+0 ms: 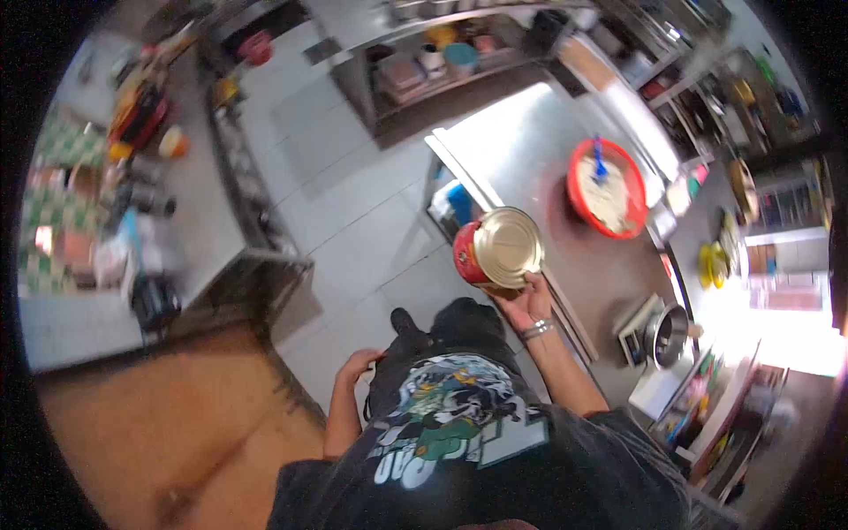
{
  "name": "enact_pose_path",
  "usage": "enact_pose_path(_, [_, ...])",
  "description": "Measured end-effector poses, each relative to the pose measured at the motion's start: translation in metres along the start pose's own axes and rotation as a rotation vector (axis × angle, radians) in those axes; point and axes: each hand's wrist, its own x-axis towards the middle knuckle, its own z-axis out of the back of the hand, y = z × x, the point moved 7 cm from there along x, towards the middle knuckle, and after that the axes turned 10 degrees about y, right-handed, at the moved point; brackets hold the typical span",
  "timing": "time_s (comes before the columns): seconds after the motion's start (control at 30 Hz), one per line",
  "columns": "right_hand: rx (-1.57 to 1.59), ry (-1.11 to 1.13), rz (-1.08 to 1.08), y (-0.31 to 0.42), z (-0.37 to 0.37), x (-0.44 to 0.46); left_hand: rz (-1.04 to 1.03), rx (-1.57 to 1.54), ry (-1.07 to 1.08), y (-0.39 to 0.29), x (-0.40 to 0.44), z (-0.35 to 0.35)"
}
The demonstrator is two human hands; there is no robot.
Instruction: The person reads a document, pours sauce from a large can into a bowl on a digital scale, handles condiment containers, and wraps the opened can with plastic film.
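Observation:
My right hand [530, 305] grips a large tin can [508, 247] by its lower edge. The can has a red printed label and a gold metal end that faces up towards me. It is tilted, beside the edge of the steel table [503, 132]. On that table stands a red plastic bowl [580, 190] with a pale, flour-like mass [609, 205] and a blue-handled utensil [600, 163] in it. My left hand [358, 364] is down by my hip, against my dark clothes. Its fingers are partly hidden, and what they hold, if anything, does not show.
A kitchen scale [638, 331] and a metal bowl [669, 336] are at the right. Along the left runs a long counter [208, 177] with several items. Containers stand on a low shelf [486, 75] at the back. Pale floor tiles [353, 190] lie between the counters.

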Motion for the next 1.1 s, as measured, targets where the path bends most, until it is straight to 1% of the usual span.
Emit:
enact_pose_path(0.03, [0.021, 0.013, 0.007, 0.006, 0.007, 0.009, 0.002, -0.092, -0.097, 0.01, -0.001, 0.009])
enact_pose_path(0.07, [0.044, 0.031, 0.016, 0.015, 0.013, 0.012, 0.0, -0.18, -0.198, 0.035, -0.001, 0.017])
enact_pose_path(0.1, [0.088, 0.015, 0.043, 0.025, 0.012, 0.016, -0.027, -0.023, -0.226, 0.061, 0.01, 0.038])
enact_pose_path(0.13, [0.135, -0.002, 0.079, 0.036, 0.011, 0.019, -0.015, 0.075, -0.237, 0.068, 0.011, 0.051])
enact_pose_path(0.17, [0.125, 0.046, 0.157, 0.047, 0.028, 0.033, 0.024, 0.137, -0.237, 0.07, 0.01, 0.06])
enact_pose_path(0.2, [0.112, -0.11, 0.2, 0.055, 0.039, 0.034, 0.056, 0.191, -0.233, 0.066, 0.01, 0.069])
enact_pose_path(0.23, [0.174, -0.151, 0.218, 0.063, 0.047, 0.044, 0.086, 0.243, -0.228, 0.055, 0.01, 0.077])
enact_pose_path(0.27, [0.151, -0.266, 0.278, 0.079, 0.032, 0.041, 0.108, 0.288, -0.224, 0.04, 0.007, 0.084])
enact_pose_path(0.3, [0.218, -0.011, 0.28, 0.087, 0.035, 0.063, 0.12, 0.328, -0.221, 0.023, 0.007, 0.091])
enact_pose_path(0.37, [0.247, -0.099, 0.326, 0.102, 0.05, 0.089, 0.123, 0.396, -0.222, -0.018, 0.007, 0.106])
enact_pose_path(0.4, [0.203, -0.141, 0.321, 0.108, 0.054, 0.1, 0.11, 0.423, -0.227, -0.039, 0.007, 0.112])
enact_pose_path(0.43, [0.152, -0.166, 0.32, 0.112, 0.059, 0.104, 0.082, 0.444, -0.241, -0.058, 0.01, 0.123])
enact_pose_path(0.47, [0.153, -0.163, 0.312, 0.114, 0.083, 0.129, 0.06, 0.462, -0.245, -0.084, 0.01, 0.128])
enact_pose_path(0.6, [0.223, -0.143, 0.317, 0.117, 0.096, 0.173, -0.064, 0.494, -0.281, -0.169, 0.016, 0.143])
enact_pose_path(0.7, [0.3, -0.207, 0.329, 0.113, 0.102, 0.192, -0.198, 0.452, -0.297, -0.223, 0.026, 0.149])
enact_pose_path(0.77, [0.168, -0.246, 0.377, 0.119, 0.086, 0.187, -0.307, 0.373, -0.292, -0.248, 0.04, 0.149])
enact_pose_path(0.8, [0.155, -0.215, 0.382, 0.119, 0.088, 0.193, -0.364, 0.337, -0.282, -0.254, 0.048, 0.15])
enact_pose_path(0.83, [0.152, -0.194, 0.369, 0.121, 0.085, 0.196, -0.415, 0.22, -0.27, -0.259, 0.06, 0.156])
enact_pose_path(0.87, [0.168, -0.157, 0.382, 0.124, 0.081, 0.196, -0.492, 0.363, -0.248, -0.263, 0.072, 0.159])
enact_pose_path(0.9, [0.185, -0.122, 0.388, 0.123, 0.078, 0.199, -0.304, 0.333, -0.293, -0.261, 0.056, 0.131])
enact_pose_path(0.97, [0.144, -0.139, 0.433, 0.127, 0.079, 0.201, -0.285, 0.365, -0.17, -0.238, 0.067, 0.133])
enact_pose_path(1.03, [0.204, -0.166, 0.422, 0.127, 0.073, 0.201, -0.312, 0.196, -0.087, -0.163, 0.104, 0.182])
enact_pose_path(1.07, [0.219, -0.152, 0.444, 0.13, 0.059, 0.196, -0.259, 0.283, -0.109, -0.16, 0.092, 0.186])
enact_pose_path(1.1, [0.198, -0.197, 0.446, 0.128, 0.068, 0.202, -0.188, 0.365, -0.145, -0.163, 0.075, 0.188])
